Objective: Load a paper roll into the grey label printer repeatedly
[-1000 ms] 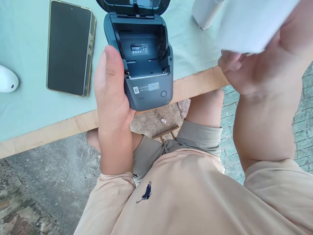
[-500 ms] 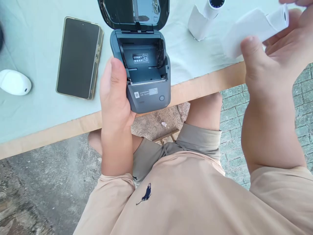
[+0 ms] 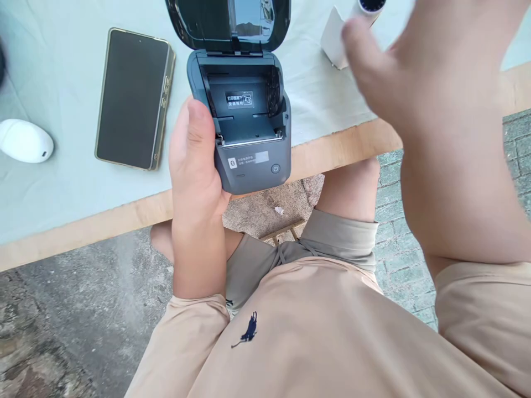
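My left hand [image 3: 193, 160] grips the left side of a small dark grey label printer [image 3: 251, 166], thumb along its edge, holding it at the table's front edge. The printer's lid [image 3: 228, 22] stands open and the paper bay [image 3: 243, 113] is empty, with a small label inside. My right hand [image 3: 415, 72] is raised at the upper right, blurred, its back toward the camera, to the right of the printer. Whether anything is in its palm is hidden. Behind it a white paper roll with a dark core [image 3: 334, 33] stands on the table.
A dark phone in a gold case [image 3: 133, 97] lies left of the printer on the pale green cloth. A white rounded device [image 3: 25, 141] sits at the far left. The wooden table edge [image 3: 124, 213] runs across, with my knees, concrete and brick paving below.
My right hand, which held a white paper roll, has swung left and up, turning its back to the camera; the roll is out of sight. The left hand and printer stayed put.
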A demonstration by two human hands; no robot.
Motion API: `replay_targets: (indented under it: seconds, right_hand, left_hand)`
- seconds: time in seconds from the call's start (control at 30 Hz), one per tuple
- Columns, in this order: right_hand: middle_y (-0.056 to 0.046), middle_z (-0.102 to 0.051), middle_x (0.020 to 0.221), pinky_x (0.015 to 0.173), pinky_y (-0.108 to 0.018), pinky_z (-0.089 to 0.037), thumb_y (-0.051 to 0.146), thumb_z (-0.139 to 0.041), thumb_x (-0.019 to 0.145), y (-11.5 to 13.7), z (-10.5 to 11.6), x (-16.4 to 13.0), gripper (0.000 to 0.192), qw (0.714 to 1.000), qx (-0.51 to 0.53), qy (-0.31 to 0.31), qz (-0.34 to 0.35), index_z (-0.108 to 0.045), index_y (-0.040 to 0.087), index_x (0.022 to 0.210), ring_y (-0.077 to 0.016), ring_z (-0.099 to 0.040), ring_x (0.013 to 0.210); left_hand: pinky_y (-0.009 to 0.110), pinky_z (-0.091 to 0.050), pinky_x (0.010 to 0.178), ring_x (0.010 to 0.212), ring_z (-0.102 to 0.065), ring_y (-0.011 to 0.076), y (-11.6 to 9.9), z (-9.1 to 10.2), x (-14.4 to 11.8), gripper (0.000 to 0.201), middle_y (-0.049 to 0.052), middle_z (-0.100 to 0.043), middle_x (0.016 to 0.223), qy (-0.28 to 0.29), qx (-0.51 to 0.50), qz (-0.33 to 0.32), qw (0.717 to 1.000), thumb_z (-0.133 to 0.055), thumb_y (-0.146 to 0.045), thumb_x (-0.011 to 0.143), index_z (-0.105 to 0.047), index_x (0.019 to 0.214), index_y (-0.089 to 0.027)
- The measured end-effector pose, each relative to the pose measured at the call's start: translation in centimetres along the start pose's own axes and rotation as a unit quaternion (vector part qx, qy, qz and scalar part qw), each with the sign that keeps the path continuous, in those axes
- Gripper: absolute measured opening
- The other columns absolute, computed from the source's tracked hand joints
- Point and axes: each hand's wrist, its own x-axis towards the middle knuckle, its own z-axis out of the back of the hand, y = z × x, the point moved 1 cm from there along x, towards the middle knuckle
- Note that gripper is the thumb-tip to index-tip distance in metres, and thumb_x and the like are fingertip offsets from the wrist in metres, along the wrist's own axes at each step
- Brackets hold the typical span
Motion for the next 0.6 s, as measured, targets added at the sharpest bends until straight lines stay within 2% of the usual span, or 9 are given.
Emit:
replay_targets:
  seconds: [0.07, 0.13, 0.2, 0.3, 0.33, 0.4, 0.47, 0.53, 0.6]
  right_hand:
    - [0.002, -0.052, 0.138, 0.124, -0.052, -0.035, 0.027, -0.072, 0.077, 1.2, -1.5, 0.1, 0.041, 0.967, -0.246, -0.005, 0.072, -0.067, 0.019, 0.117, -0.0397, -0.014, 0.154]
    - [-0.006, -0.053, 0.136, 0.127, -0.066, -0.015, 0.028, -0.065, 0.082, 1.7, -2.6, 0.3, 0.051, 0.911, -0.403, 0.019, 0.085, -0.059, 0.016, 0.131, -0.0425, -0.027, 0.147]
    - [-0.011, -0.043, 0.145, 0.124, -0.070, -0.015, 0.025, -0.056, 0.088, 1.7, -3.1, 0.7, 0.057, 0.886, -0.456, 0.050, 0.065, -0.050, 0.017, 0.144, -0.0425, -0.030, 0.145]
    - [-0.011, -0.030, 0.154, 0.121, -0.063, -0.028, 0.010, -0.043, 0.089, 1.0, -3.1, 1.5, 0.065, 0.892, -0.448, 0.052, 0.040, -0.041, 0.023, 0.153, -0.0388, -0.031, 0.146]
    - [-0.009, -0.030, 0.154, 0.122, -0.058, -0.030, 0.007, -0.043, 0.087, 0.7, -2.9, 1.7, 0.067, 0.901, -0.430, 0.043, 0.044, -0.042, 0.025, 0.152, -0.0361, -0.033, 0.146]
    - [-0.005, -0.045, 0.144, 0.122, -0.048, -0.034, 0.008, -0.049, 0.085, 0.0, -2.7, 1.8, 0.057, 0.919, -0.385, 0.026, 0.074, -0.053, 0.022, 0.140, -0.0277, -0.045, 0.137]
    - [-0.002, -0.060, 0.118, 0.107, -0.033, -0.048, 0.015, -0.058, 0.083, -0.9, -2.6, 1.2, 0.040, 0.951, -0.285, 0.013, 0.116, -0.059, 0.019, 0.123, -0.0144, -0.058, 0.111]
    - [0.003, -0.060, 0.097, 0.080, -0.021, -0.051, 0.015, -0.069, 0.072, -1.9, -2.5, 0.1, 0.037, 0.990, -0.043, 0.015, 0.134, -0.058, 0.021, 0.106, -0.0044, -0.055, 0.082]
    - [0.005, -0.055, 0.086, 0.062, -0.018, -0.046, 0.013, -0.073, 0.060, -2.8, -2.5, -1.2, 0.041, 0.968, 0.222, 0.025, 0.111, -0.055, 0.021, 0.095, -0.0010, -0.050, 0.069]
  left_hand:
    - [0.036, -0.059, 0.105, 0.118, -0.068, 0.0241, 0.1, 0.0, 0.0, 0.041, 0.000, -0.074, 0.118, 0.000, 0.000, -0.005, 1.000, -0.052, -0.058, 0.094, -0.075, 0.113, -0.030]
    - [0.037, -0.060, 0.102, 0.117, -0.068, 0.0245, 0.3, 0.1, 0.1, 0.043, 0.001, -0.074, 0.117, -0.001, 0.003, -0.017, 1.000, -0.052, -0.060, 0.094, -0.074, 0.115, -0.030]
    - [0.037, -0.061, 0.099, 0.117, -0.068, 0.0245, 0.5, 0.2, 0.1, 0.046, 0.002, -0.074, 0.118, -0.011, 0.009, -0.022, 1.000, -0.049, -0.063, 0.094, -0.074, 0.113, -0.030]
    - [0.037, -0.062, 0.094, 0.115, -0.069, 0.0255, 0.6, 0.3, 0.1, 0.044, 0.004, -0.073, 0.119, -0.021, 0.013, -0.011, 1.000, -0.054, -0.063, 0.092, -0.074, 0.108, -0.027]
    - [0.037, -0.063, 0.093, 0.114, -0.070, 0.0257, 0.5, 0.3, 0.1, 0.044, 0.004, -0.073, 0.119, -0.016, 0.013, -0.007, 1.000, -0.056, -0.063, 0.091, -0.074, 0.106, -0.026]
    - [0.037, -0.063, 0.094, 0.117, -0.069, 0.0254, 0.5, 0.3, 0.1, 0.040, 0.003, -0.072, 0.120, -0.012, 0.010, 0.000, 1.000, -0.057, -0.060, 0.091, -0.073, 0.105, -0.026]
    - [0.039, -0.062, 0.098, 0.122, -0.066, 0.0247, 0.5, 0.4, 0.1, 0.038, 0.002, -0.070, 0.120, -0.004, 0.004, 0.000, 1.000, -0.055, -0.057, 0.094, -0.072, 0.105, -0.025]
    - [0.041, -0.061, 0.102, 0.124, -0.065, 0.0245, 0.5, 0.5, 0.1, 0.039, 0.002, -0.070, 0.117, -0.004, 0.002, -0.011, 1.000, -0.053, -0.057, 0.095, -0.072, 0.104, -0.024]
    - [0.041, -0.060, 0.103, 0.123, -0.066, 0.0249, 0.4, 0.4, 0.0, 0.041, 0.001, -0.071, 0.115, -0.002, 0.011, -0.010, 1.000, -0.054, -0.059, 0.094, -0.072, 0.102, -0.023]
